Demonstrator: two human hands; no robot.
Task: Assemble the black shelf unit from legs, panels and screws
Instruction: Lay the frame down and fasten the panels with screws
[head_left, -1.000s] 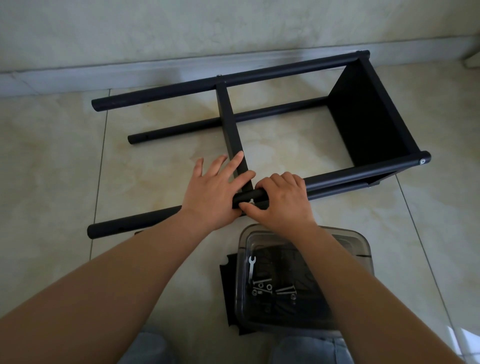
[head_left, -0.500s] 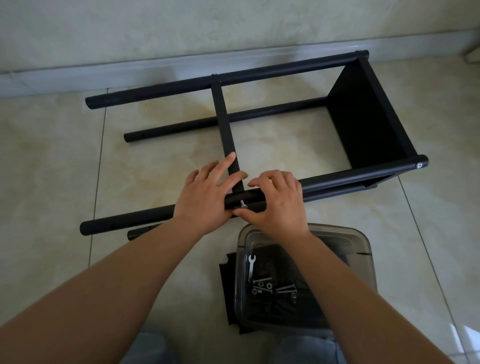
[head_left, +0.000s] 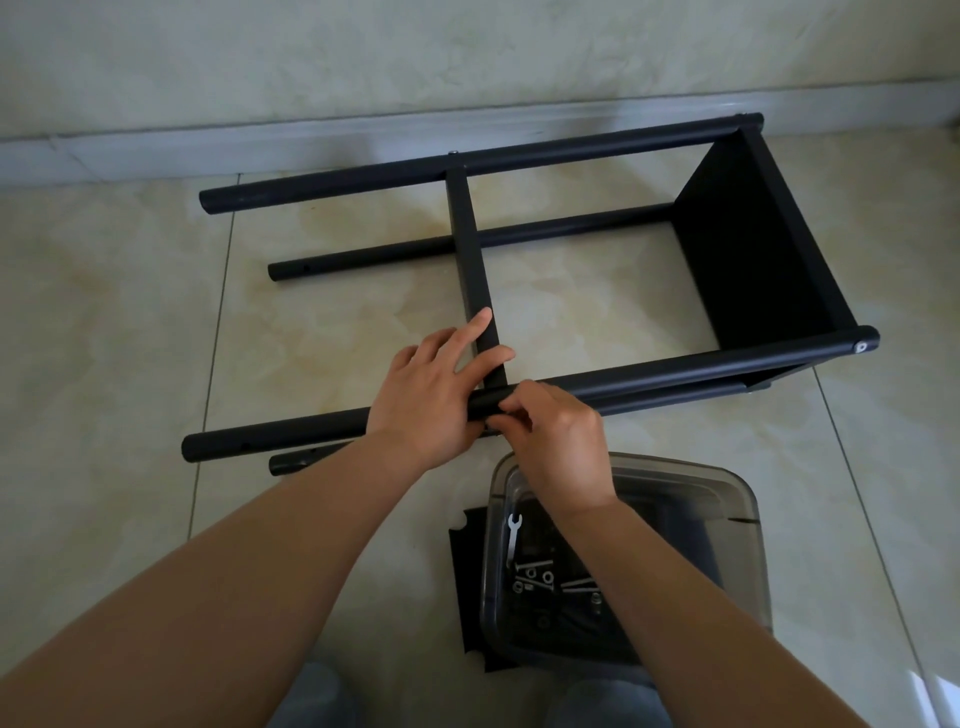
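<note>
the half-built shelf unit (head_left: 545, 291) lies on its side on the tiled floor (head_left: 119, 322), its long legs running parallel to the skirting, so that the joints face up toward the person kneeling over it. one solid panel (head_left: 748, 244) is already fixed at the right end; a narrow panel edge (head_left: 470, 249) spans from the far leg (head_left: 467, 163) to the near leg (head_left: 649, 371).

the left hand (head_left: 431, 389) lies across that near leg right at the crossing, fingers straight and spread, pressing on the leg and the panel edge, which i take as steadying the joint while it is fastened. the right hand (head_left: 553, 441) sits just beside it, touching it, fingers curled in a pinch against the front of the leg at the same joint. what it pinches is hidden by the fingers; likely a screw, though i cannot tell.

just behind the right wrist, toward the person, a clear plastic tub (head_left: 727, 499) holds a small wrench (head_left: 513, 535) and loose screws (head_left: 540, 577), kept within easy reach. a second lower leg (head_left: 296, 460) peeks out under the left forearm.
</note>
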